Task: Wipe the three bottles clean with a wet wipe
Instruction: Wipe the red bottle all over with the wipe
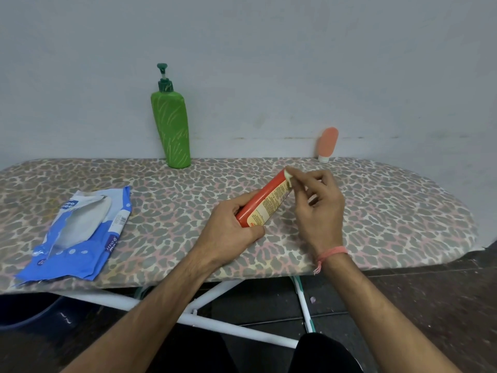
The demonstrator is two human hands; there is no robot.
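Note:
My left hand [231, 227] grips the lower end of a red bottle [265, 201] with a yellow label, held tilted above the ironing board. My right hand [314, 205] pinches a small pale wet wipe [288, 178] against the bottle's upper end. A tall green pump bottle [172, 125] stands at the back of the board against the wall. A small peach-coloured bottle [327, 144] stands on its white cap at the back right, leaning on the wall.
A blue and white wet wipe packet [80, 232] lies open on the left of the leopard-print ironing board [390, 216]. The board's white legs [215, 294] cross below. A dark blue tub [29, 310] sits on the floor at lower left.

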